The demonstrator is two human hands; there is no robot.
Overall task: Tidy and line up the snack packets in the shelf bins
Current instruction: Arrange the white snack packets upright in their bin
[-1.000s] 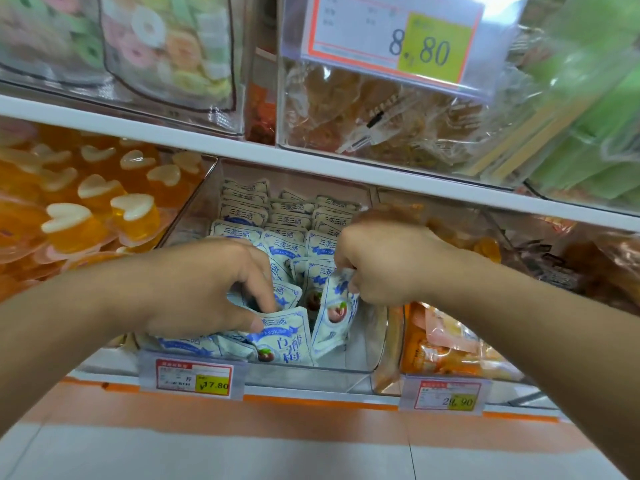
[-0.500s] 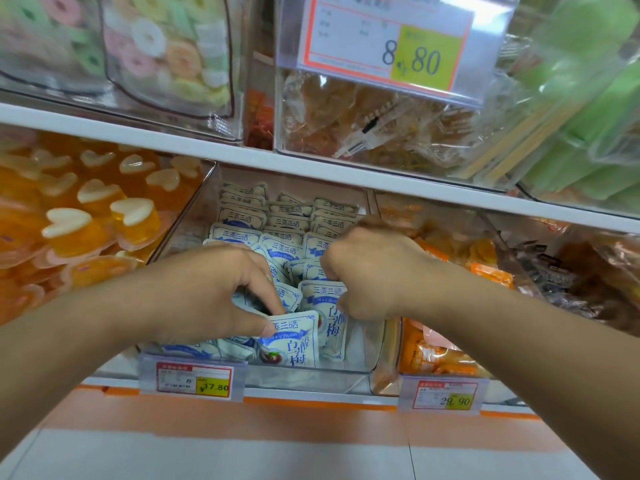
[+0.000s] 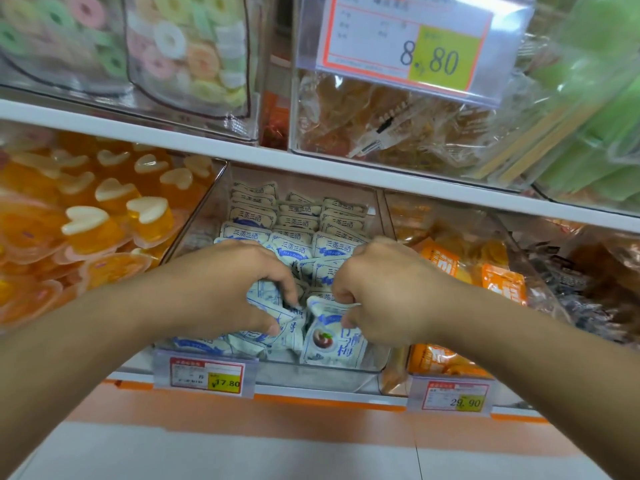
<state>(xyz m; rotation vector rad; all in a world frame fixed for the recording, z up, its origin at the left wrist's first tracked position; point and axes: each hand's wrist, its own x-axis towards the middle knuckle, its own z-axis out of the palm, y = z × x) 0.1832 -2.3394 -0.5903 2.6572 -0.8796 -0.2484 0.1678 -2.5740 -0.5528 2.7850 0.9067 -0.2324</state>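
Head camera looks down at two hands inside one clear bin [image 3: 349, 370] on the lower shelf. That bin sits in the middle, with one bin on each side of it, so three bins show on this shelf. The middle bin holds many small white and blue snack packets [image 3: 298, 249]. At the back they stand in three neat rows. At the front they lie mixed up, and I cannot count them all.

The left hand [image 3: 221, 289] has its fingers curled down, with the thumb and fingers pinching a crumpled packet [image 3: 266, 299] near the front of the bin. The right hand [image 3: 388, 296] is curled into a fist shape, and its fingers grip the top edge of another packet [image 3: 332, 337], the one with a little fruit picture on it. That packet stands upright against the front wall. The two hands are close together but not touching.

Two price tags hang on the front of this shelf: one says 17.80 [image 3: 206, 375] and one says 29.90 [image 3: 453, 396]. A bigger tag [image 3: 405, 43] above says 8.80. The left bin holds orange jelly cups [image 3: 90, 230] with white heart-shaped tops. The right bin holds orange packets [image 3: 502, 282].
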